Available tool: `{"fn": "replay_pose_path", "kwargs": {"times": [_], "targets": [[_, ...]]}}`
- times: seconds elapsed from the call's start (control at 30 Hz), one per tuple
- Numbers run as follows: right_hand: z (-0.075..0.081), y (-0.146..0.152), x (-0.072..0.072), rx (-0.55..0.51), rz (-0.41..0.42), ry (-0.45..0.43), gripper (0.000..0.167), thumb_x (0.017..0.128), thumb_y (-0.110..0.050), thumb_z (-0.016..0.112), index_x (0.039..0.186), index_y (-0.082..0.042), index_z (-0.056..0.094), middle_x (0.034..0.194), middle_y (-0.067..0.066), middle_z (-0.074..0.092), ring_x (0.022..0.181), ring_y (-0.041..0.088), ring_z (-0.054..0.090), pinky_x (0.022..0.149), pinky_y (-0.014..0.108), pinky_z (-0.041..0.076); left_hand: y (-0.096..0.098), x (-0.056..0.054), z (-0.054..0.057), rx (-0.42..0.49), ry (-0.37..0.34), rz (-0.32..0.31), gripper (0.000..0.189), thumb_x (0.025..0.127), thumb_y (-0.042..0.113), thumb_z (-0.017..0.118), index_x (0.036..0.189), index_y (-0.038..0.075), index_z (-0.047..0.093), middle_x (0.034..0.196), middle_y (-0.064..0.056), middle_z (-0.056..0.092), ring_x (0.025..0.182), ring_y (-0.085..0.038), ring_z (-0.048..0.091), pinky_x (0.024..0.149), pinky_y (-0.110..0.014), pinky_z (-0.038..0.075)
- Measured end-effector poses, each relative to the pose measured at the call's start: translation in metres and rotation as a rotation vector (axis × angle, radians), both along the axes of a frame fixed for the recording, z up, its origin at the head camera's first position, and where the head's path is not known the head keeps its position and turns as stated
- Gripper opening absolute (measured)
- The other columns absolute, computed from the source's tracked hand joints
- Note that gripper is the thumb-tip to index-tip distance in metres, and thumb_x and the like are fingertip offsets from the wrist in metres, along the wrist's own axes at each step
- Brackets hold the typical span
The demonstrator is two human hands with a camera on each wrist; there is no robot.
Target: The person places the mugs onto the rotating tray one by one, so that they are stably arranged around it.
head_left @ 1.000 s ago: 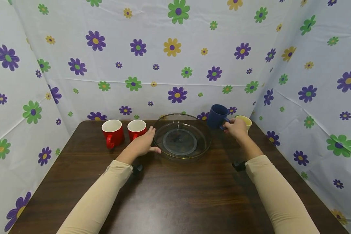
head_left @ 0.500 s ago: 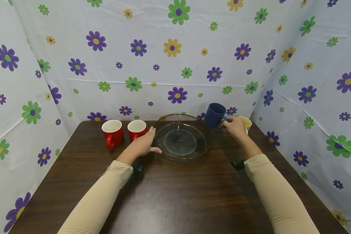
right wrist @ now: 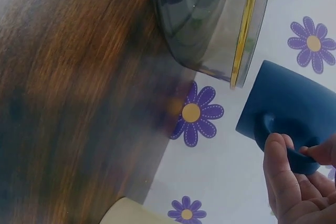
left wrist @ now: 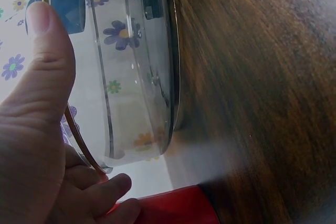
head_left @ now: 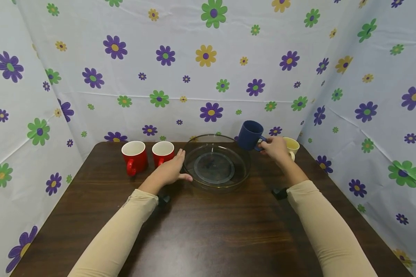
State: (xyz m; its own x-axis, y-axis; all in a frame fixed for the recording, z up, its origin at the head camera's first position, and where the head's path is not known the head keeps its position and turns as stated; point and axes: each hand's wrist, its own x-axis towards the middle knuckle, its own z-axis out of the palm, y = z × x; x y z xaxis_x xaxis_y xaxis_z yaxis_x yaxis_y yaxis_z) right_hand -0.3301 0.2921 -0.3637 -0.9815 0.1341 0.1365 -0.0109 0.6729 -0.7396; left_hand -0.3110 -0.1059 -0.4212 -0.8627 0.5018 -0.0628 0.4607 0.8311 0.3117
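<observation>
The blue mug (head_left: 247,137) hangs above the counter (head_left: 222,231), just left of the right grip (head_left: 274,149), which pinches it by the handle (right wrist: 302,164). That hand is clearly the nearer one. The mug's long axis is roughly upright, and its base sits about level with the far-right rim of the glass dish (head_left: 213,168), near it but apart. From here the mug looks plain and matte, its mouth up; I can't see its inside bottom. The left grip (head_left: 166,169), fingers extended, rests against the dish's left side.
</observation>
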Motion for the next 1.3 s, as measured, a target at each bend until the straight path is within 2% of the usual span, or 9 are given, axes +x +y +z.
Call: {"fn": "replay_pose_path", "kwargs": {"times": [0.27, 0.43, 0.6, 0.7, 0.9, 1.2, 1.3], "targets": [[0.001, -0.008, -0.004, 0.001, 0.019, -0.022, 0.032, 0.1, -0.014, 0.058, 0.118, 0.01, 0.067, 0.106, 0.025, 0.074, 0.082, 0.031, 0.075, 0.058, 0.02, 0.052, 0.002, 0.0, 0.001, -0.005, -0.01, 0.014, 0.111, 0.087, 0.054, 0.072, 0.158, -0.008, 0.013, 0.166, -0.025, 0.009, 0.152, -0.04, 0.019, 0.117, -0.052, 0.03], [0.002, -0.002, -0.001, 0.016, 0.019, -0.02, 0.031, 0.1, -0.011, 0.058, 0.119, 0.011, 0.066, 0.108, 0.028, 0.072, 0.079, 0.028, 0.075, 0.059, 0.019, 0.052, 0.013, 0.0, -0.001, 0.019, -0.023, -0.017, 0.112, 0.087, 0.055, 0.071, 0.159, -0.008, 0.012, 0.166, -0.026, 0.007, 0.152, -0.04, 0.017, 0.118, -0.052, 0.028], [0.002, 0.002, -0.003, 0.069, 0.038, -0.031, 0.034, 0.099, -0.014, 0.057, 0.122, 0.009, 0.066, 0.108, 0.028, 0.072, 0.089, 0.036, 0.075, 0.061, 0.021, 0.052, 0.016, -0.002, -0.001, 0.014, -0.017, -0.002, 0.114, 0.086, 0.056, 0.072, 0.159, -0.006, 0.011, 0.167, -0.023, 0.007, 0.153, -0.038, 0.017, 0.118, -0.053, 0.028], [0.001, -0.003, -0.006, 0.102, 0.037, -0.034, 0.034, 0.098, -0.017, 0.059, 0.121, 0.007, 0.067, 0.105, 0.025, 0.073, 0.084, 0.032, 0.076, 0.06, 0.023, 0.052, 0.014, -0.003, 0.0, 0.009, -0.02, 0.004, 0.114, 0.086, 0.055, 0.073, 0.159, -0.006, 0.011, 0.167, -0.024, 0.007, 0.153, -0.038, 0.017, 0.118, -0.054, 0.028], [0.001, -0.014, -0.008, 0.074, 0.057, -0.018, 0.032, 0.097, -0.013, 0.059, 0.12, 0.008, 0.068, 0.104, 0.026, 0.073, 0.076, 0.022, 0.074, 0.059, 0.021, 0.051, 0.008, 0.0, 0.001, 0.022, -0.03, 0.007, 0.114, 0.086, 0.054, 0.073, 0.159, -0.006, 0.011, 0.167, -0.024, 0.006, 0.153, -0.039, 0.017, 0.118, -0.054, 0.028], [0.003, -0.025, -0.013, 0.006, 0.063, -0.056, 0.035, 0.098, -0.012, 0.058, 0.126, 0.008, 0.064, 0.111, 0.028, 0.071, 0.088, 0.033, 0.074, 0.061, 0.021, 0.052, 0.002, 0.003, 0.002, 0.033, -0.044, 0.023, 0.113, 0.086, 0.052, 0.074, 0.159, -0.006, 0.01, 0.167, -0.024, 0.005, 0.153, -0.039, 0.016, 0.118, -0.054, 0.028], [0.003, -0.028, -0.014, 0.005, 0.066, -0.071, 0.035, 0.099, -0.013, 0.058, 0.127, 0.008, 0.063, 0.112, 0.027, 0.071, 0.089, 0.033, 0.074, 0.062, 0.023, 0.052, 0.002, 0.003, 0.002, 0.027, -0.044, 0.02, 0.113, 0.087, 0.053, 0.073, 0.159, -0.006, 0.01, 0.167, -0.023, 0.005, 0.153, -0.039, 0.016, 0.118, -0.053, 0.027]]}}
